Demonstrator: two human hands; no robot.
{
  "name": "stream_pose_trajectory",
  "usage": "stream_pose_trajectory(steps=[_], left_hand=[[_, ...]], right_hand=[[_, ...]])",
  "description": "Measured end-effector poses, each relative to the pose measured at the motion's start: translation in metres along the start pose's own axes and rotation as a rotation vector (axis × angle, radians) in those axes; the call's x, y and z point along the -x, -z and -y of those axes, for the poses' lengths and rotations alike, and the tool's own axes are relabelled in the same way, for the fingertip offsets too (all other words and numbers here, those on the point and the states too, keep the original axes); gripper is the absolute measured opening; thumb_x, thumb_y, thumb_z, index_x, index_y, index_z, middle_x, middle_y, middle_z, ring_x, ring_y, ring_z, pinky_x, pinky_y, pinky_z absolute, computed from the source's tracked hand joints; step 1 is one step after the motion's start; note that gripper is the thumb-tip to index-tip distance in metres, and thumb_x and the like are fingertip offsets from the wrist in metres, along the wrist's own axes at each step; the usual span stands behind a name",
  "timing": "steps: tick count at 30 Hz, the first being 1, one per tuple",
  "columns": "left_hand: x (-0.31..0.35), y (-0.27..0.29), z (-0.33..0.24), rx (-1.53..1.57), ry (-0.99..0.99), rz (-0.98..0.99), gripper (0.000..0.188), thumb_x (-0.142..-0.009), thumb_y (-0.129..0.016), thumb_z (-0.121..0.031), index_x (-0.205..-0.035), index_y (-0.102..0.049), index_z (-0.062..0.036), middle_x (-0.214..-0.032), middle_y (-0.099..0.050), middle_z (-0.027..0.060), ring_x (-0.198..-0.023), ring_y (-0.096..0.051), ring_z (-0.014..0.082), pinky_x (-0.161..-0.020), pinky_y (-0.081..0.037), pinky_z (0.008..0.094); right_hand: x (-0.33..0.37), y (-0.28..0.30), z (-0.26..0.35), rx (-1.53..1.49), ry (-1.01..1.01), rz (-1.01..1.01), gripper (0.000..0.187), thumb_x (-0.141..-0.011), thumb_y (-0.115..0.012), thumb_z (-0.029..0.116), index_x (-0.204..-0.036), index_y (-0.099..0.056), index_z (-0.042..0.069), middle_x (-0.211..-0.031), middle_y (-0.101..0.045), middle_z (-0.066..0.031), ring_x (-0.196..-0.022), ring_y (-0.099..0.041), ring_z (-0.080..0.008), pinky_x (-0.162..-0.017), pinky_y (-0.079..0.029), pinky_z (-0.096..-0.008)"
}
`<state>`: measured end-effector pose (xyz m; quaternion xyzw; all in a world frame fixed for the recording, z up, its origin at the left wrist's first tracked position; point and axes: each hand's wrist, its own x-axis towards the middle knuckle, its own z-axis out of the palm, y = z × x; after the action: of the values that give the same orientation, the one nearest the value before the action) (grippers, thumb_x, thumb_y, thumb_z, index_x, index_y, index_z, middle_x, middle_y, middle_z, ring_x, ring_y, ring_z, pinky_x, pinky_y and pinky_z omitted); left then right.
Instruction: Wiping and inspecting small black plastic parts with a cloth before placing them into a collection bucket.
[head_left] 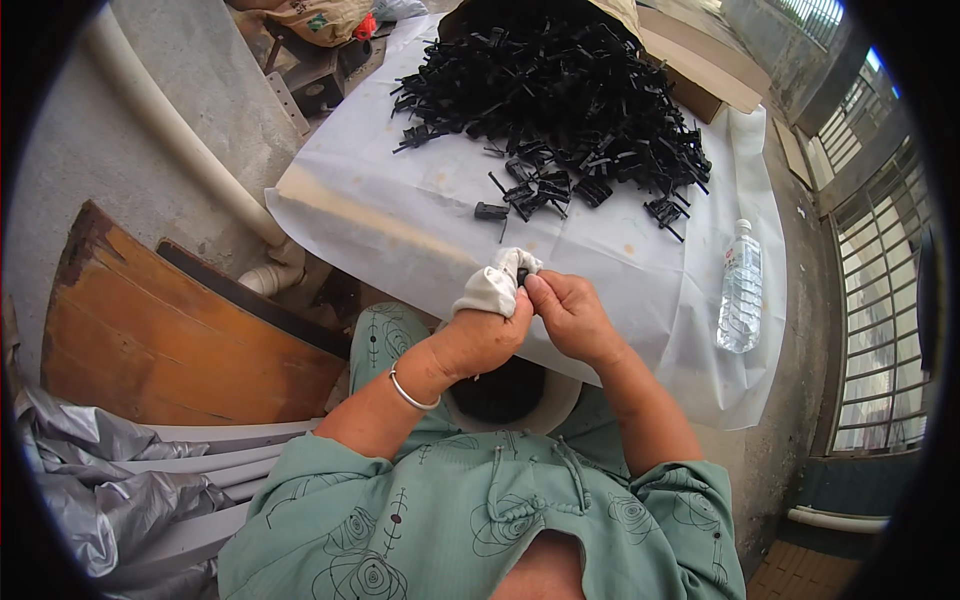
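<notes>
Close together at the table's near edge, both my hands grip one small black plastic part (pixel 522 276). My left hand (pixel 490 310), in a white cloth covering over the fingers, is closed around it. My right hand (pixel 572 312) is bare and pinches the part between thumb and fingers. Most of the part is hidden by my fingers. A large heap of black plastic parts (pixel 560 95) with thin stems lies farther back on the white sheet (pixel 390 225). One single black piece (pixel 490 211) lies just beyond my left hand. Below my hands, a pale bucket (pixel 562 402) with a dark inside stands between my knees.
A clear water bottle (pixel 740 290) lies on the sheet at right. Behind the heap is an open cardboard box (pixel 690 70). On the left are a brown wooden board (pixel 170 340), a pale pipe (pixel 170 130) and silver sheeting (pixel 120 500). A barred window (pixel 885 310) is at far right.
</notes>
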<state>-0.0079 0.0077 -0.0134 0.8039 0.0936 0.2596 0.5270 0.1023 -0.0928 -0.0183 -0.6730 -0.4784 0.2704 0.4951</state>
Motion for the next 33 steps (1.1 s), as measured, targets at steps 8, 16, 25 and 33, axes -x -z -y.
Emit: stream_pose_trajectory(steps=[8,16,25,33], left_hand=[[0.001,0.044,0.005,-0.556,-0.250,0.137,0.030,-0.082,-0.053,-0.014,-0.106,-0.053,0.0021,-0.099,-0.057,0.0194,-0.091,-0.054,0.0368,-0.083,-0.044,0.0390],[-0.067,0.041,0.067,-0.713,-0.046,-0.113,0.028,-0.080,-0.055,-0.013,-0.107,-0.056,-0.0033,-0.106,-0.056,0.0196,-0.100,-0.052,0.0347,-0.085,-0.044,0.0374],[-0.038,0.021,0.052,-0.684,-0.179,0.014,0.021,-0.078,-0.057,-0.011,-0.098,-0.059,-0.0056,-0.093,-0.060,0.0150,-0.088,-0.056,0.0322,-0.075,-0.048,0.0396],[-0.025,0.020,0.027,-0.240,-0.162,0.034,0.027,-0.077,-0.060,-0.010,-0.102,-0.059,-0.0029,-0.095,-0.060,0.0139,-0.087,-0.058,0.0274,-0.080,-0.046,0.0323]], right_hand=[[-0.023,0.023,0.013,0.295,-0.114,0.152,0.027,-0.088,-0.052,0.021,-0.074,-0.054,-0.002,-0.062,-0.055,-0.0161,-0.054,-0.049,-0.0276,-0.056,-0.042,-0.0366],[-0.080,0.001,-0.024,0.794,0.055,-0.347,0.017,-0.080,-0.059,0.019,-0.086,-0.057,0.004,-0.079,-0.063,-0.0160,-0.075,-0.060,-0.0330,-0.065,-0.048,-0.0394],[-0.040,0.026,-0.028,0.533,0.064,-0.351,0.014,-0.081,-0.058,0.015,-0.078,-0.054,0.001,-0.070,-0.060,-0.0155,-0.065,-0.058,-0.0325,-0.059,-0.045,-0.0404],[-0.002,0.052,-0.024,0.714,0.180,-0.441,0.014,-0.080,-0.062,0.012,-0.086,-0.058,0.001,-0.061,-0.052,-0.0080,-0.049,-0.045,-0.0154,-0.049,-0.038,-0.0281]])
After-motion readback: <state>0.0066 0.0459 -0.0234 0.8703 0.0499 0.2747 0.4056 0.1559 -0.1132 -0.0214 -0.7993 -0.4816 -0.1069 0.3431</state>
